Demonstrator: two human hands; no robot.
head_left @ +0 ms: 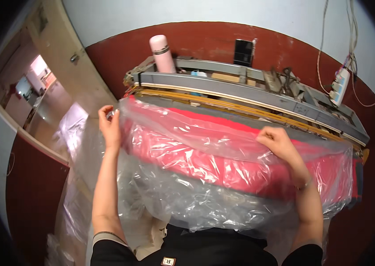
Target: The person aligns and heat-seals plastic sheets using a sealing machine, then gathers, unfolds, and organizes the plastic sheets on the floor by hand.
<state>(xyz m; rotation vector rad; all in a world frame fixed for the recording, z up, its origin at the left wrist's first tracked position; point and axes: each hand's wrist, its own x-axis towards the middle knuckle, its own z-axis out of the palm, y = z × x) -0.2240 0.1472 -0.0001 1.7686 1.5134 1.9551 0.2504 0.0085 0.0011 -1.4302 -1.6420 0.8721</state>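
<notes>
- While the left hand [109,125] pinches one corner, the right hand [280,142] is closed on the top edge of the clear plastic bag [205,177].
- It lies on the grey machine [258,95], red cloth [187,150] inside.
- It looks thin, soft and slippery; edges seem best to hold.

Clear plastic bag [205,177] wrapping red bundle, centre, small dark screen [243,52] behind on machine
</notes>
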